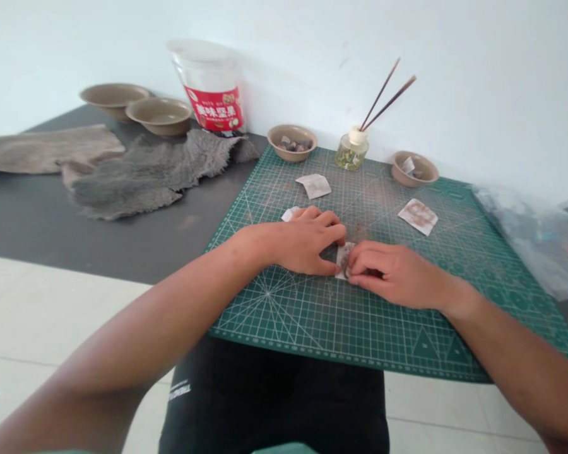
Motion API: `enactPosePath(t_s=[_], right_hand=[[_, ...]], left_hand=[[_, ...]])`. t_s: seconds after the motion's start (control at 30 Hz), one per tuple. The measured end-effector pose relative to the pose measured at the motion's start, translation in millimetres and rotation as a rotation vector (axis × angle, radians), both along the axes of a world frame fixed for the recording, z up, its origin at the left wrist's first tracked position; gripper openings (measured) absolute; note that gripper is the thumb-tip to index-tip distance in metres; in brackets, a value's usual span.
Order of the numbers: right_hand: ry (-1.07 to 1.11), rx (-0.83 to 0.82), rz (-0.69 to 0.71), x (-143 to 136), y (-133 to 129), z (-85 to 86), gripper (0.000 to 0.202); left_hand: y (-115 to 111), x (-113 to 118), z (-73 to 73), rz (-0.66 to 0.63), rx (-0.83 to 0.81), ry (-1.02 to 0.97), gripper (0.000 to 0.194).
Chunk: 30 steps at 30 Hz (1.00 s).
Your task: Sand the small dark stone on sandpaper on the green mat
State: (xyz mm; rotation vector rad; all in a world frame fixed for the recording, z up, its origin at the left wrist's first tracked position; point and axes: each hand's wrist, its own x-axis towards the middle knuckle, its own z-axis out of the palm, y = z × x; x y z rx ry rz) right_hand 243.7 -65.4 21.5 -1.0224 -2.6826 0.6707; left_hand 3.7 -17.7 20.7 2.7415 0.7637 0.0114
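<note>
My left hand lies spread on the green cutting mat, its thumb and forefinger at the left edge of a small smudged paper piece. My right hand is closed in a pinch over the right part of that piece. What its fingertips hold is mostly hidden; a small dark curved edge shows beside them. Another white paper piece sticks out from beyond my left fingers. Farther back lie a creased paper piece and one with brown smears.
A bowl of small dark pieces, a glass reed diffuser and another small bowl line the back. To the left are a grey rag, two stacked-edge bowls and a plastic tub. A clear plastic bag lies right.
</note>
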Motion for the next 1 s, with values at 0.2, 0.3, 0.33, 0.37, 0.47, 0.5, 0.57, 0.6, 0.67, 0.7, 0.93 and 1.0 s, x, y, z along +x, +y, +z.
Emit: enactPosePath(t_s=[0.2, 0.3, 0.33, 0.37, 0.47, 0.5, 0.57, 0.6, 0.67, 0.7, 0.93, 1.0], right_hand=[[-0.059, 0.101, -0.137, 1.0, 2.0, -1.8, 0.01], [-0.003, 0.016, 0.018, -3.6, -3.3, -1.5, 0.011], [0.008, 0.017, 0.029, -5.1, -4.4, -2.0, 0.012], [0.009, 0.037, 0.006, -5.7, -4.4, -2.4, 0.012], [-0.015, 0.118, -0.132, -1.5, -0.3, -2.8, 0.01], [-0.018, 0.12, -0.15, 0.7, 1.0, -2.6, 0.01], [-0.017, 0.066, -0.108, 3.0, 1.2, -2.2, 0.012], [-0.012, 0.03, -0.064, 2.5, 0.3, -2.3, 0.012], [0.004, -0.001, -0.021, -0.6, -1.4, -3.0, 0.011], [0.01, 0.011, -0.035, -2.2, -1.5, -3.4, 0.011], [0.009, -0.045, -0.039, 0.1, 3.9, -0.6, 0.012], [0.027, -0.055, 0.032, -0.6, 3.0, -1.1, 0.011]], left_hand=[[-0.5, 0.0, 1.3, 0.014, -0.013, 0.008, 0.044], [-0.5, -0.3, 1.8, 0.007, -0.024, 0.002, 0.046], [-0.5, -0.3, 1.9, 0.007, -0.025, -0.002, 0.046], [-0.5, -0.4, 1.9, 0.009, -0.026, -0.005, 0.046], [-0.3, -0.3, 1.4, 0.022, -0.028, -0.001, 0.044], [-0.2, -0.2, 1.1, 0.024, -0.03, 0.002, 0.044], [0.0, -0.1, 0.5, 0.017, -0.03, 0.0, 0.044], [0.1, 0.0, 0.4, 0.01, -0.024, -0.004, 0.044], [0.0, 0.1, 0.6, 0.002, -0.007, -0.009, 0.044], [-0.2, 0.1, 0.9, 0.004, -0.001, -0.007, 0.044], [-0.2, -0.1, 1.8, 0.008, -0.007, 0.015, 0.044], [0.1, -0.4, 1.1, 0.002, 0.003, 0.007, 0.044]])
